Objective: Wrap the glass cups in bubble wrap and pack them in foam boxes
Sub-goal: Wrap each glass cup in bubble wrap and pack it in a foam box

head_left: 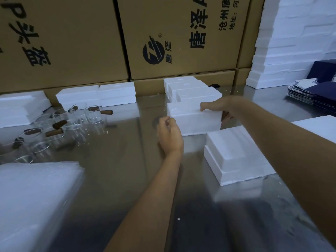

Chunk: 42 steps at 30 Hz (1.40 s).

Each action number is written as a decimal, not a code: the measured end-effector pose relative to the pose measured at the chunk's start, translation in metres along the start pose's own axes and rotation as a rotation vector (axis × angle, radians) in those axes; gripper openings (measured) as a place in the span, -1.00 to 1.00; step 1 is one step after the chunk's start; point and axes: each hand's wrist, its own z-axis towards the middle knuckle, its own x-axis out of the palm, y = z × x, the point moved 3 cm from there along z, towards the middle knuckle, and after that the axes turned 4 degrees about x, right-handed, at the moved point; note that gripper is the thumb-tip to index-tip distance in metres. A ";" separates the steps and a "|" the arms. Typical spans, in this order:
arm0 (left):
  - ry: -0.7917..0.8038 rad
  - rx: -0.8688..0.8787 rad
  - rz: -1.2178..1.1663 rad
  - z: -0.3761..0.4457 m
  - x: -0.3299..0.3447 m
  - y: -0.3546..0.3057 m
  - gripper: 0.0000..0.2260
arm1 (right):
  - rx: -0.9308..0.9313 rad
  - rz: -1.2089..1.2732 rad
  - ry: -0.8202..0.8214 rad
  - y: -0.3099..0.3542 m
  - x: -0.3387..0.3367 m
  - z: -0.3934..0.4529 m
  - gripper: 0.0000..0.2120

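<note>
A closed white foam box stands on the shiny table at centre. My right hand grips its top right corner, thumb on the lid and fingers round the right side. Just left of the box, my left hand hovers with its fingers loosely curled and nothing in it. Several glass cups with brown wooden handles crowd the table at the left. A stack of bubble wrap sheets lies at the near left. An open foam box half sits on the table to the near right.
More foam boxes are piled behind the held one, others line the back left. Big cardboard cartons wall off the back. A tall foam stack rises at the right, with dark blue flat cartons beside it.
</note>
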 end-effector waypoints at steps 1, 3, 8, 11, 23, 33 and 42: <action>-0.073 0.003 -0.011 -0.003 -0.006 -0.002 -0.84 | -0.016 -0.027 0.010 0.005 0.006 -0.006 -0.57; -0.165 0.003 -0.017 -0.012 -0.020 -0.006 -0.81 | -0.034 -0.089 0.028 0.015 0.016 -0.017 -0.53; -0.259 -0.024 -0.012 -0.028 -0.050 -0.014 -0.74 | -0.080 -0.177 0.072 0.036 0.043 -0.051 -0.43; -0.304 -0.028 -0.017 -0.038 -0.076 -0.020 -0.69 | -0.132 -0.196 0.110 0.048 0.063 -0.071 -0.45; -0.111 -0.059 0.253 -0.049 -0.208 -0.045 -0.81 | -0.269 -0.106 0.192 0.035 0.112 -0.134 -0.36; -0.082 0.066 0.348 -0.051 -0.230 -0.083 -0.74 | -0.362 -0.207 0.070 0.031 0.098 -0.173 -0.12; 0.126 -0.156 0.435 0.016 -0.208 -0.068 -0.74 | -0.317 0.211 0.013 0.050 0.120 -0.120 -0.33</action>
